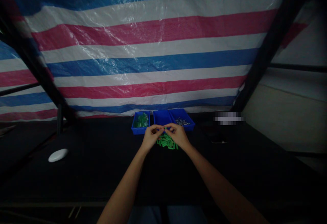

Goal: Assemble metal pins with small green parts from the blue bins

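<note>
My left hand (152,138) and my right hand (177,135) meet at their fingertips above a pile of green plastic pieces (167,142) on the black table. A small green piece (165,128) shows between the pinched fingertips of my right hand. The left fingertips are pressed together right beside it; what they hold, if anything, is too small to make out. Behind my hands stand a blue tray (139,131) with translucent green items and a divided blue tray (190,127) with metal pins or screws in its right part.
A white oval object (58,155) lies on the black table (97,169) at the left. Toward the right is a dark flat object (219,139) near a blurred patch. Black frame posts and a striped sheet (158,60) stand behind the table.
</note>
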Motion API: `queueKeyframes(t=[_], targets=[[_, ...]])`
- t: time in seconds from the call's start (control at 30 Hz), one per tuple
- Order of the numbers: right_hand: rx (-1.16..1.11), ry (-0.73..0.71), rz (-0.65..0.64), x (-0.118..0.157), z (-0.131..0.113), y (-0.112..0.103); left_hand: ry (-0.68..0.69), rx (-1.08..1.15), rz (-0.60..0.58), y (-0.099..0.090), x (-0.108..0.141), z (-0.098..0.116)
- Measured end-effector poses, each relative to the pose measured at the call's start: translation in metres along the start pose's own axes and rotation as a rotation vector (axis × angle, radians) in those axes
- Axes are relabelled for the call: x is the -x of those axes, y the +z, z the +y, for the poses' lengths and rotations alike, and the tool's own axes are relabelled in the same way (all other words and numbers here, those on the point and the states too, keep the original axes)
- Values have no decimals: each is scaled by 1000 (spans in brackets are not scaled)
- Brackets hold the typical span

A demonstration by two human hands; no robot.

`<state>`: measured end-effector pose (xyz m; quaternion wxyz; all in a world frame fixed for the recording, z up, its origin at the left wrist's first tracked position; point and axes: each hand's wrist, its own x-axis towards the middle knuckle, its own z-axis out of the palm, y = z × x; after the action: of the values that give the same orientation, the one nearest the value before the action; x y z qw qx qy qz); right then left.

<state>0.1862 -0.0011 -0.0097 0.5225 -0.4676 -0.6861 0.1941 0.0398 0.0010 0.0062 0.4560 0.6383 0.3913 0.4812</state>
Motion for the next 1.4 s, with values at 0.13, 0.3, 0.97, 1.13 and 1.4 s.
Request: queueKeyframes(t=[0.13, 0.3, 0.97, 1.13, 1.4], targets=[[30, -1, 5, -1, 2, 0, 33, -40, -15, 1, 1, 1], [42, -63, 2, -1, 1, 0, 81, -117, -15, 1, 1, 0], [-149, -76, 24, -2, -7, 0, -25, -98, -54, 3, -1, -9], [-131, -67, 5, -1, -7, 0, -52, -43, -70, 4, -1, -10], [-136, -58, 5, -1, -9, -1, -80, 20, -54, 4, -1, -11]])
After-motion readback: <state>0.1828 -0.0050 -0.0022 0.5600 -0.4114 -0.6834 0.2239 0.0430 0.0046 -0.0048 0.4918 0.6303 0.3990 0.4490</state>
